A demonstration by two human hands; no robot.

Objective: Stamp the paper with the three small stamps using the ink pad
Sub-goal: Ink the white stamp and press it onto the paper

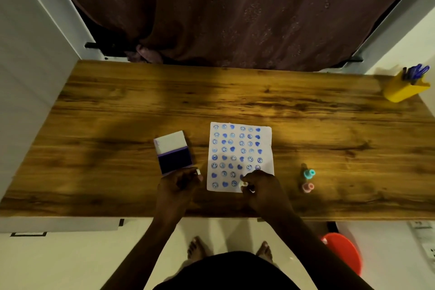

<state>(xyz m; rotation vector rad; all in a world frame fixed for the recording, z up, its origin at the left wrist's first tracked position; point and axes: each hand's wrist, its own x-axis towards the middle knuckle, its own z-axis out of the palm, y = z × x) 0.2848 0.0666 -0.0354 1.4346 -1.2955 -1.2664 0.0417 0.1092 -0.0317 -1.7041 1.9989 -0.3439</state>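
A white paper (266, 146) covered with several rows of blue smiley and heart prints lies on the wooden table (141, 106). My right hand (261, 189) is shut on a small pale stamp (242, 184) pressed down at the paper's lower right. The open ink pad (175, 159), dark blue with a white lid, lies left of the paper. My left hand (180, 183) rests against the pad's near edge, fingers curled; a small white thing shows at its fingertips. A teal stamp (309, 173) and a pink stamp (308, 187) sit right of the paper.
A yellow pen holder (403, 90) with blue pens stands at the table's far right corner. A dark curtain (235, 12) hangs behind the table. A red bucket (343, 252) sits on the floor under the right side, near my bare feet.
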